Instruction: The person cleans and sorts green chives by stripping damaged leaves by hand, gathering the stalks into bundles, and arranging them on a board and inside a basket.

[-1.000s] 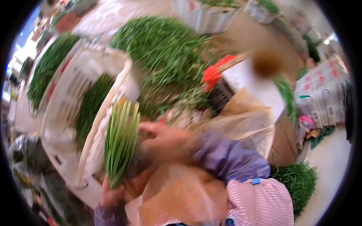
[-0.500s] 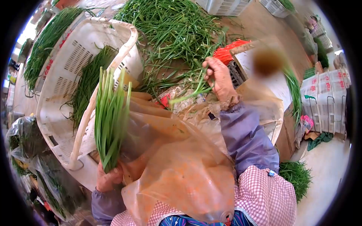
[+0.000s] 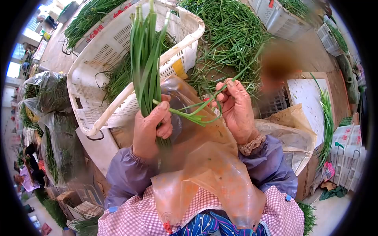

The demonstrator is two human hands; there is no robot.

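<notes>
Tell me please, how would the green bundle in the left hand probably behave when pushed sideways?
The green bundle would probably flex, since its blades look long and thin. Its upper end may splay, as it stands free above the left hand. It is probably light, as one hand holds it up.

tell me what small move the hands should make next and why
I'd probably draw the loose strands snugly against the bunch with the right hand. The left hand grips the bunch roughly upright, while the strands stick out sideways between the hands, pinched in the right fingertips and not lying flat along it.
</notes>
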